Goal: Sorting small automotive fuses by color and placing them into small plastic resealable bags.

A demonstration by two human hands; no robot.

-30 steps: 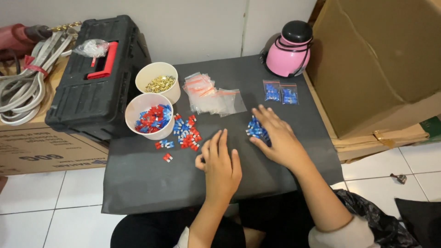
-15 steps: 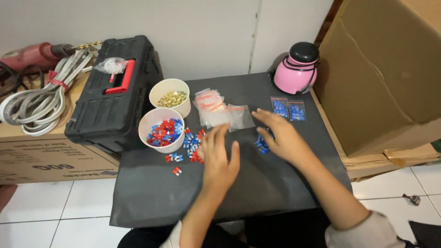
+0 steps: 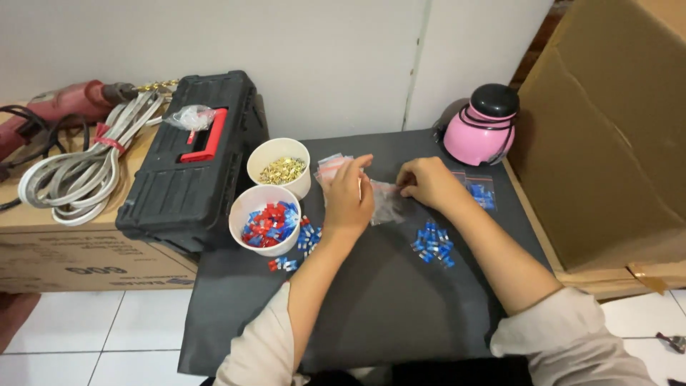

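Observation:
My left hand [image 3: 349,196] lies over a stack of small clear zip bags [image 3: 386,201] on the dark table [image 3: 379,300], fingers touching the bags. My right hand [image 3: 429,182] pinches the right edge of the same stack. A loose pile of blue connectors [image 3: 431,244] sits just below my right wrist. Red and blue connectors [image 3: 300,243] lie scattered below my left hand, beside a white cup of red and blue connectors [image 3: 266,220]. A second white cup [image 3: 280,166] holds small gold pieces.
A black toolbox with a red handle [image 3: 193,161] stands at the left. A pink jar with a black lid [image 3: 486,129] is at the back right, filled blue bags [image 3: 480,191] in front of it. A cardboard box [image 3: 607,136] stands on the right. Cables and a red drill [image 3: 68,136] lie far left.
Both hands moved up from the loose connectors to the stack of clear bags. The view shifted closer and leftward.

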